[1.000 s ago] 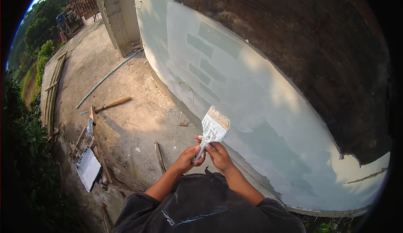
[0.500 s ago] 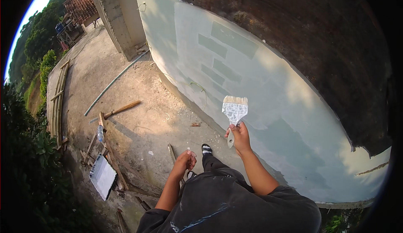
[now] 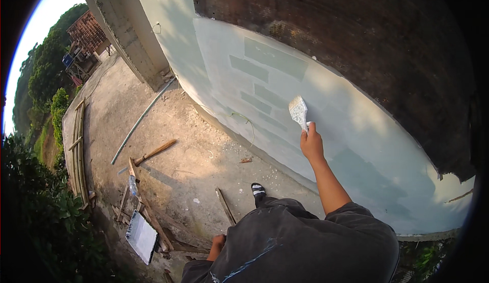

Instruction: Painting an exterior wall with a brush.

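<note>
My right hand [image 3: 311, 142] is closed round the handle of a wide flat paintbrush [image 3: 298, 112] smeared with white. Its bristles point up and slightly left, at the wall or just off it; I cannot tell if they touch. Behind the brush stretches a pale wall [image 3: 338, 111], coated whitish with several grey-green patches showing through. Low beside my dark shirt is my left hand [image 3: 219, 240], partly hidden, its fingers not clear. Left of me lies a paint tray [image 3: 142, 236] with white paint in it.
A long-handled tool [image 3: 155, 152], a plastic bottle [image 3: 133, 185] and scrap wood [image 3: 153, 217] lie on the concrete floor [image 3: 186, 140]. Farther off are a pale pipe [image 3: 142, 120] and bamboo poles [image 3: 77, 153]. A dark panel [image 3: 356, 38] covers the upper wall; a wire [image 3: 247, 120] sticks out below.
My right hand has raised the paintbrush up and to the right, and the brush has turned partly edge-on. My left hand has dropped down beside my body. The view has shifted slightly.
</note>
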### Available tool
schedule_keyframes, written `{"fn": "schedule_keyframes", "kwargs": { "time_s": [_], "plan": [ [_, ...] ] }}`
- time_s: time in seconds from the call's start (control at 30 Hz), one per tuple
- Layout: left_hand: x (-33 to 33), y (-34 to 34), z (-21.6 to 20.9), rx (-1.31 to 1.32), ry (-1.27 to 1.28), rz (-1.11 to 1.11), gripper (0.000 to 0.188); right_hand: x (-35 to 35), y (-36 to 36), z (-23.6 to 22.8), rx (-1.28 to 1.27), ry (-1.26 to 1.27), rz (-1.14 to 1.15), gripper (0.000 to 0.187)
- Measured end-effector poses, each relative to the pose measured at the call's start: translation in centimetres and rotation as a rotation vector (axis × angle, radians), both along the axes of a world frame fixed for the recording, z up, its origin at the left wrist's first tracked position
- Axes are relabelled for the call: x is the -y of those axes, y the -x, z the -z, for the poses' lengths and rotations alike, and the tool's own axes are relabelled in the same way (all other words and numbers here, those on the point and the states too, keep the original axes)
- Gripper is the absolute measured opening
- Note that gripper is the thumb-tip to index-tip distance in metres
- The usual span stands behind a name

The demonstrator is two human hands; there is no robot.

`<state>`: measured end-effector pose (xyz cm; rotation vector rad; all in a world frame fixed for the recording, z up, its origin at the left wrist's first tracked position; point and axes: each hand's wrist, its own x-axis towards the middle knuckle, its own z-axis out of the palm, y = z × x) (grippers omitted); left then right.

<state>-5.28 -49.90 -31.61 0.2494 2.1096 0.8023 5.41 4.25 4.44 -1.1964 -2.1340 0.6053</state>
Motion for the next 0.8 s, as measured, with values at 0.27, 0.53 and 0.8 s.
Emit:
{"fn": "schedule_keyframes", "kwargs": {
  "time_s": [0.27, 0.53, 0.8],
  "plan": [
    [-6.6, 1.7, -6.4, 0.201, -0.021, -0.237, 0.023, -1.3, -1.1, 3.1, 0.042, -0.085, -0.004, 0.021],
    [-8.8, 4.5, -6.6, 0.33, -0.048, -0.372, 0.02, -0.5, 0.7, 6.5, 0.151, 0.0, 0.03, 0.019],
    [-7.3, 2.0, -7.6, 0.195, -0.039, -0.229, 0.021, -0.9, 1.9, 5.0, 0.162, 0.105, 0.006, 0.021]
  ]
}}
